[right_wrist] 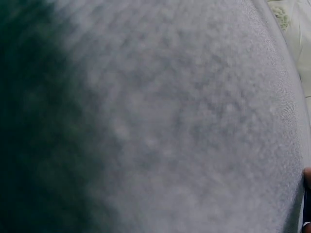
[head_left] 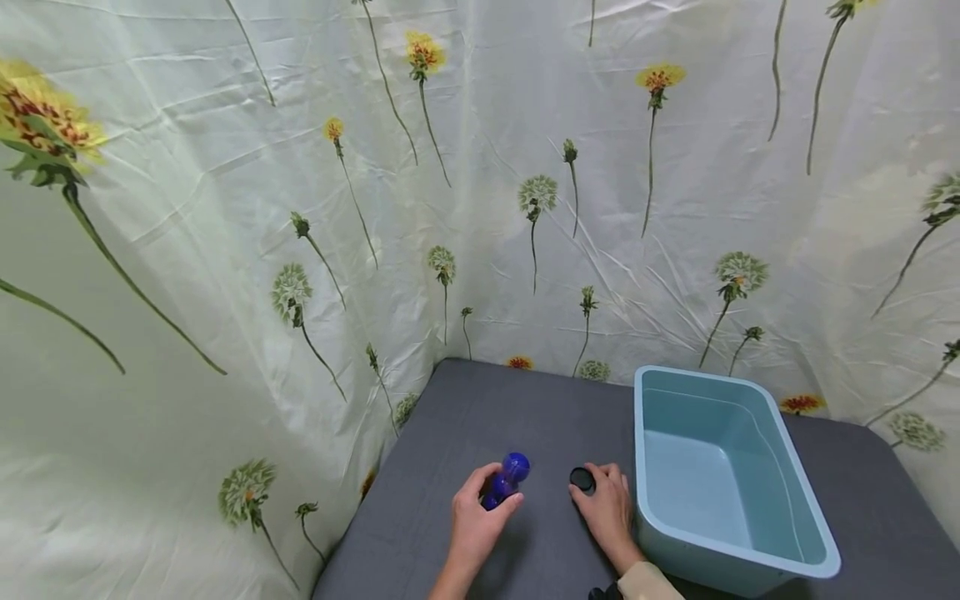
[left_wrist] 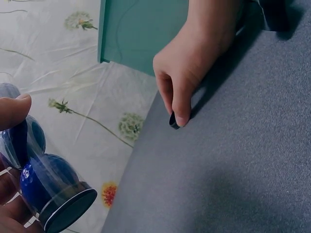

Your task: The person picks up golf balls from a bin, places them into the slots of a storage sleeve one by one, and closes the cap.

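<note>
My left hand (head_left: 476, 515) grips a clear tube with blue balls (head_left: 514, 468) inside, holding it tilted above the table. In the left wrist view the clear tube (left_wrist: 54, 182) shows its see-through wall and a dark round end with a pale rim. To the right, my right hand (head_left: 606, 507) pinches a round black cap (head_left: 582, 478) between thumb and fingers, close over the table. The black cap (left_wrist: 174, 121) appears edge-on in the left wrist view. Only a bit of a finger (right_wrist: 308, 177) enters the right wrist view, at its right edge.
A light blue plastic bin (head_left: 701, 542) stands on the grey cloth-covered table (head_left: 555, 408), just right of my right hand. A flower-printed curtain (head_left: 495, 250) hangs behind the table and along its left side. In the right wrist view, a blurred dark green area fills the left.
</note>
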Available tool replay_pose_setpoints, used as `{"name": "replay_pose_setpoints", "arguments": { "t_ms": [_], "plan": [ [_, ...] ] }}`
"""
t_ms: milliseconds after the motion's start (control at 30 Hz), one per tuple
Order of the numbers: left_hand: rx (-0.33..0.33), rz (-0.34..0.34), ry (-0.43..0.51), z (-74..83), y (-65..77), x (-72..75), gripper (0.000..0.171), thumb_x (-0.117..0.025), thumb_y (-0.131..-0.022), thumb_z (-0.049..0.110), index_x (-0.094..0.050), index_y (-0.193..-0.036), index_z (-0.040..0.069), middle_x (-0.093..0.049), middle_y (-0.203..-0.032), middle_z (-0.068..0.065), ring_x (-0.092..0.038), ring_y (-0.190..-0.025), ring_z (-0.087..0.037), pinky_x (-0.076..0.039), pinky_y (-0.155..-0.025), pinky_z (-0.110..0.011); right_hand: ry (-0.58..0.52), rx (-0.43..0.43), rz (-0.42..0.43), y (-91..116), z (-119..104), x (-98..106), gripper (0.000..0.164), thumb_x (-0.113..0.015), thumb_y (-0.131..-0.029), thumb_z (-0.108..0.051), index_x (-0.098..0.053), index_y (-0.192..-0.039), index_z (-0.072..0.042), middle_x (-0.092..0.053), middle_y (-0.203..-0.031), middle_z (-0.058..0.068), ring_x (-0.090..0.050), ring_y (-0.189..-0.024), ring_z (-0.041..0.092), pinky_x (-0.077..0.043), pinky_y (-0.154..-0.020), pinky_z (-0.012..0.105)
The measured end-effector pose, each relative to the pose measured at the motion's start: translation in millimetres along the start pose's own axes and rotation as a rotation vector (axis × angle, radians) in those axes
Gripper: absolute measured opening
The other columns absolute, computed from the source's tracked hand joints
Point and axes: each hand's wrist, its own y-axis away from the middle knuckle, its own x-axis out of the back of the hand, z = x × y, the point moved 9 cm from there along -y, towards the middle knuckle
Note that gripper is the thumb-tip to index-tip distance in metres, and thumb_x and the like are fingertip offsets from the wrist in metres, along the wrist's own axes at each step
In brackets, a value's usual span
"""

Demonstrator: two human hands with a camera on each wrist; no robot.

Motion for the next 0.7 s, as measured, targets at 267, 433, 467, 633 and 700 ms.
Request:
{"name": "replay_pose_setpoints", "arguments": {
  "t_ms": [267, 433, 467, 633, 700],
  "plan": [
    [-0.025, -0.002, 0.021, 3.9, 0.3, -6.8, 0.049, -0.088, -0.077, 0.038, -0.067, -0.12, 0.024, -0.068, -0.116, 0.004, -0.065, -0.107, -0.02, -0.053, -0.088, -0.047, -0.007, 0.01, -0.024, 6, 0, -1, 0.04, -0.091, -0.07, -0.024, -0.074, -0.102, -0.007, -0.053, -0.097, 0.009, -0.051, -0.088, 0.029, -0.043, -0.077, 0.048],
    [-0.004, -0.017, 0.024, 0.9, 1.5, -9.6, 0.049, -0.088, -0.078, 0.037, -0.067, -0.121, 0.023, -0.068, -0.117, 0.003, -0.065, -0.108, -0.021, -0.053, -0.089, -0.049, -0.019, -0.003, -0.086, 12, -2, -2, 0.041, -0.09, -0.07, -0.025, -0.072, -0.104, -0.01, -0.059, -0.097, 0.006, -0.057, -0.087, 0.026, -0.046, -0.076, 0.046],
    [0.001, -0.019, 0.021, 0.1, 1.7, -10.0, 0.049, -0.088, -0.078, 0.036, -0.067, -0.121, 0.023, -0.068, -0.117, 0.003, -0.065, -0.108, -0.022, -0.053, -0.09, -0.049, -0.029, -0.009, -0.097, 13, -3, -2, 0.041, -0.089, -0.07, -0.025, -0.071, -0.105, -0.011, -0.06, -0.095, 0.005, -0.058, -0.084, 0.024, -0.047, -0.074, 0.044],
    [0.023, -0.02, 0.011, -2.6, 1.4, -11.3, 0.05, -0.089, -0.077, 0.036, -0.068, -0.12, 0.023, -0.068, -0.118, 0.003, -0.065, -0.108, -0.021, -0.053, -0.091, -0.048, -0.131, -0.049, -0.134, 14, -11, 6, 0.043, -0.087, -0.072, -0.019, -0.07, -0.111, -0.013, -0.061, -0.084, -0.001, -0.052, -0.066, 0.011, -0.042, -0.062, 0.03],
    [0.025, -0.024, 0.01, -2.6, 0.9, -12.3, 0.05, -0.089, -0.077, 0.037, -0.067, -0.12, 0.023, -0.068, -0.118, 0.003, -0.065, -0.108, -0.02, -0.053, -0.091, -0.047, -0.187, -0.064, -0.141, 14, -16, 11, 0.043, -0.087, -0.073, -0.016, -0.069, -0.113, -0.014, -0.06, -0.08, -0.003, -0.051, -0.063, 0.008, -0.041, -0.06, 0.027]
  ]
}}
